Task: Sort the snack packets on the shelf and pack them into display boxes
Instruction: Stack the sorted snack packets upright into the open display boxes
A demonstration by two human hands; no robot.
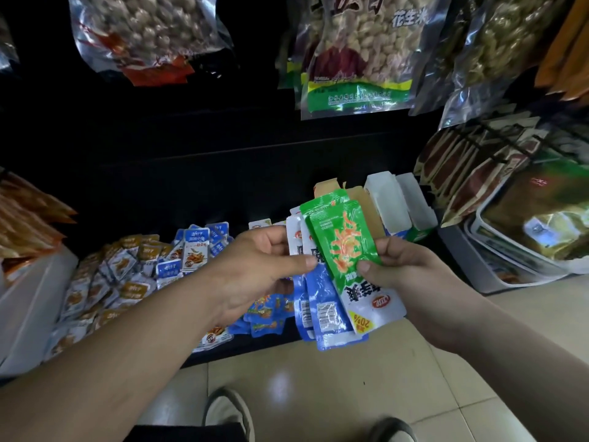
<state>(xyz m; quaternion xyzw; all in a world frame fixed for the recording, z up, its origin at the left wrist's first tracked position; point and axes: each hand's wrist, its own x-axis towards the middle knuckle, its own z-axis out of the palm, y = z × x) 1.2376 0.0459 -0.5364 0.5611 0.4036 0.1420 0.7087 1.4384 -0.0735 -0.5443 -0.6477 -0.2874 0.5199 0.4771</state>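
The left hand [255, 266] and right hand [411, 269] both grip one fanned stack of snack packets, held between them over the front edge of the shelf [255, 344]. Each thumb presses on the face of the stack, with the fingers curled behind it. Uppermost is a green packet [342, 240], pinched under the right thumb. Beneath it lie several blue packets [325, 301], barcodes showing, which the left thumb holds at their side. The stack's long axis runs away from the person, its far end leaning a little to the left.

The open display boxes [390, 202] stand just beyond the stack and slightly to its right, flaps raised, at the back of the shelf. The right hand is therefore the nearer one. By my reading, the green packet is being separated from the blue, and dropping it in would mean carrying it forward and rightward, far end first.

To the left, a loose pile of small packets [127, 272] in blue and tan covers the shelf. Hanging peanut bags [357, 59] fill the dark space above. A tiled floor [318, 378] lies below.
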